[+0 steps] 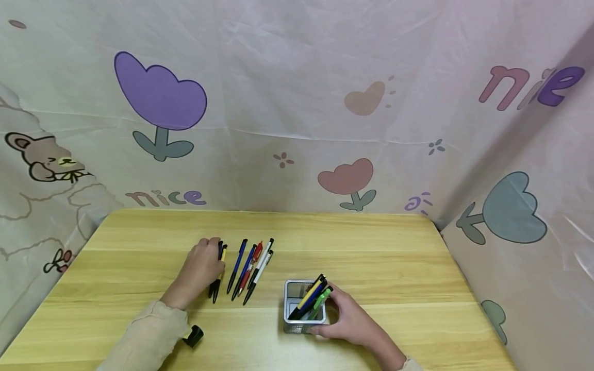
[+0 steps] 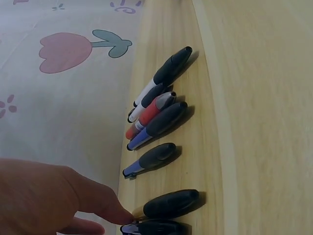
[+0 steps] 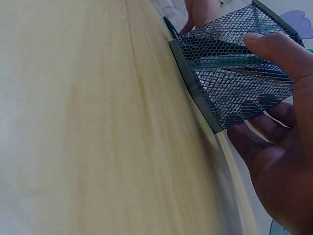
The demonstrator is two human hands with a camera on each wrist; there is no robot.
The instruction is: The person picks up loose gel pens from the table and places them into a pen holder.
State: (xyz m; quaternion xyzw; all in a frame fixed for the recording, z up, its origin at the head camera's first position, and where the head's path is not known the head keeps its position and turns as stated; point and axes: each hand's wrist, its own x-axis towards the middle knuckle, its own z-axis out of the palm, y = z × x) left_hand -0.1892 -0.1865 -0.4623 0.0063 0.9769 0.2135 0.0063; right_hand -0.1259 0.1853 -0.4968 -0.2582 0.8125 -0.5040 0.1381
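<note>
My left hand is at the far left of a row of pens, pinching the upper end of the leftmost blue-and-black pen. Its thumb tip sits between this pen and a yellow-and-black pen; the other fingertips are largely hidden. To their right lie blue pens, a red pen and white-and-black pens. My right hand grips a silver mesh pen holder from its right side, thumb on the near wall. Inside lean a yellow-and-blue pen, a green pen and darker ones.
A wooden table carries everything. Patterned cloth hangs along its back and sides. Near the left sleeve there is a small black object at the wrist.
</note>
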